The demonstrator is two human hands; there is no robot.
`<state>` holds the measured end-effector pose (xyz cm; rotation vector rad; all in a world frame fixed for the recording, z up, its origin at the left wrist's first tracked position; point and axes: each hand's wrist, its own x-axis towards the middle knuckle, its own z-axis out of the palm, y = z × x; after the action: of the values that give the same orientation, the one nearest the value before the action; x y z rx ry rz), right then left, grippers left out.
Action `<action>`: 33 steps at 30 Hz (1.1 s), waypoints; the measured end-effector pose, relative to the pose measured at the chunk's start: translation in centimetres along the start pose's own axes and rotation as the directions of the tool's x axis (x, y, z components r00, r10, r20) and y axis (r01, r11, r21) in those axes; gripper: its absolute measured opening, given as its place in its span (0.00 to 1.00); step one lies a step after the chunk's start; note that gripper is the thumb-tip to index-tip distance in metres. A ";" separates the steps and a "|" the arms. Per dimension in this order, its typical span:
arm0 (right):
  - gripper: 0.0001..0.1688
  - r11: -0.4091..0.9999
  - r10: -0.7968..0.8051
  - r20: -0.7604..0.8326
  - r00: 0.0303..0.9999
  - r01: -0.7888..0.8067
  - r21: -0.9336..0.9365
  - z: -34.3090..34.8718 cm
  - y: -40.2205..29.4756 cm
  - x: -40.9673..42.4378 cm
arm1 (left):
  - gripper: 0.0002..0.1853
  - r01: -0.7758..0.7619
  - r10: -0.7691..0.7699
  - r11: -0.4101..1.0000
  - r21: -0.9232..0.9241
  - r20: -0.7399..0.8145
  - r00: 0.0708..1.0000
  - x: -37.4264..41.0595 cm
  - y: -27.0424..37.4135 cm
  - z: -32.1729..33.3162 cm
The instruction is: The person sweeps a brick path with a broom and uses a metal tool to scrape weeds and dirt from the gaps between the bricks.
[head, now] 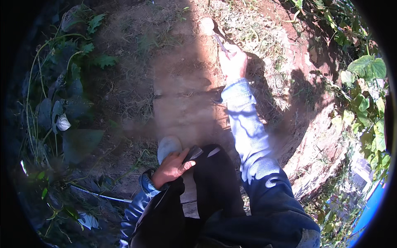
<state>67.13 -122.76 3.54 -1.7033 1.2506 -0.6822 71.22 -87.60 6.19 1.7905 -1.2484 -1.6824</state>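
Note:
My right hand (pixel 234 62) is stretched forward in bright sun, closed on a small hand tool (pixel 219 41) with a slim shaft. At the tool's far end a pale rounded part (pixel 207 26) is at the soil; glare hides its exact shape. My left hand (pixel 172 167) is low, by my knees, with a dark flat object (pixel 193 153) between thumb and fingers; I cannot tell what it is. Just beyond that hand shows the grey toe of a shoe (pixel 169 147).
A strip of paving slabs or bricks (pixel 186 108), dusted with soil, runs ahead of my feet. Dry cut grass (pixel 260 37) litters the right side. Leafy plants (pixel 71 93) stand at left, vines (pixel 367 68) at right. A thin pale rod (pixel 100 196) lies lower left.

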 end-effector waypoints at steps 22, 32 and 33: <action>0.34 0.673 0.692 -0.165 0.703 -0.710 -0.205 -31.4 25.0 -43.0 | 0.35 -0.273 0.258 0.955 -0.119 -0.122 0.958 0.7 3.2 1.3; 0.32 0.923 0.385 -0.259 0.886 -0.370 0.106 -25.8 9.6 -39.8 | 0.35 -0.189 0.175 0.981 -0.050 -0.207 0.963 -1.7 1.9 0.4; 0.32 0.947 0.319 -0.199 0.927 -0.320 0.027 -25.6 7.5 -37.9 | 0.34 -0.192 0.174 0.979 -0.066 -0.215 0.961 -1.7 1.9 0.4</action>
<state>29.76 -96.48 11.20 -1.4132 1.6295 -0.6631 70.38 -87.18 8.58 1.6937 -1.1907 -1.3869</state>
